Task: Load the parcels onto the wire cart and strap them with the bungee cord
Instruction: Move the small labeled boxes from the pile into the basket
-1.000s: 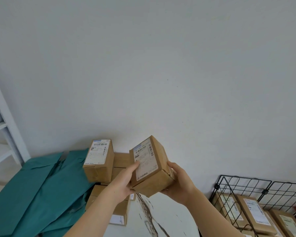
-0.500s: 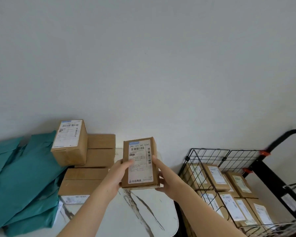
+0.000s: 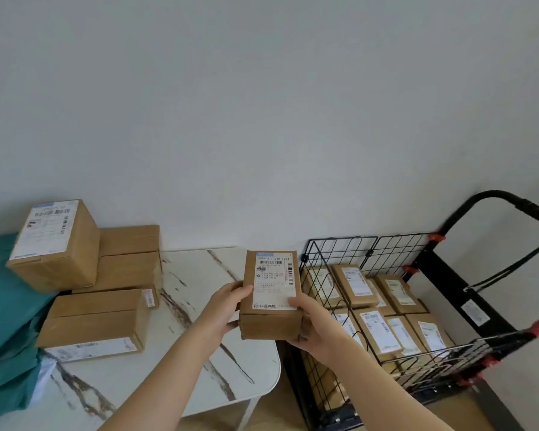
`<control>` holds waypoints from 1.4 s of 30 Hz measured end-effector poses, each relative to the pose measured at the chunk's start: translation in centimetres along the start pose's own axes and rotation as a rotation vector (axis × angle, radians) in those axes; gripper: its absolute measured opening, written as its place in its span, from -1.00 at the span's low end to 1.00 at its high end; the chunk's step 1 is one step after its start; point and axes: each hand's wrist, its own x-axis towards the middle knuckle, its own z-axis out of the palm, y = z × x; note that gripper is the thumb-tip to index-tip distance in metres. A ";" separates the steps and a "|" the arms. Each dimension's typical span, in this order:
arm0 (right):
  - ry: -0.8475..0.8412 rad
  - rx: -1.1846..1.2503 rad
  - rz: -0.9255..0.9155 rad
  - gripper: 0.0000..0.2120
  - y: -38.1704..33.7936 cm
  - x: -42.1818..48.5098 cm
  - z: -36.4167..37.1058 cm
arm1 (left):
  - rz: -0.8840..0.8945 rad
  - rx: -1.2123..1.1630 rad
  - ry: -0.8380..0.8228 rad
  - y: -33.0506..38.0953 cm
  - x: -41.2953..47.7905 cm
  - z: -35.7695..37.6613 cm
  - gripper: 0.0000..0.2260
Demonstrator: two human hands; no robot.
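Left: green mailers (image 3: pixel 3 306) and stacked parcels (image 3: pixel 94 318) wait on the marbled bench (image 3: pixel 199 275); centre: the left hand (image 3: pixel 227 306) and right hand (image 3: pixel 318 328) both grip the held parcel (image 3: pixel 271 293), one at each side, label up, over the bench's right end and just beside the wire cart (image 3: pixel 367 253); a second ago it was tilted, in front of the stack, so it has been squared and carried cartward; right: loaded parcels (image 3: pixel 377 331) line the cart; loading seems well advanced, strapping not yet begun.
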 end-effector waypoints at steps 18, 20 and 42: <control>0.057 0.132 -0.095 -0.57 -4.2 -2.8 -33.1 | -0.074 0.217 -0.113 -5.0 3.2 33.2 -0.80; 0.045 0.139 -0.103 -0.56 -4.9 -2.5 -35.9 | -0.087 0.261 -0.104 -5.6 4.1 35.9 -0.78; 0.303 0.156 0.059 -0.65 -14.0 11.9 -47.5 | -0.194 0.419 -0.167 -3.6 24.0 45.4 -0.73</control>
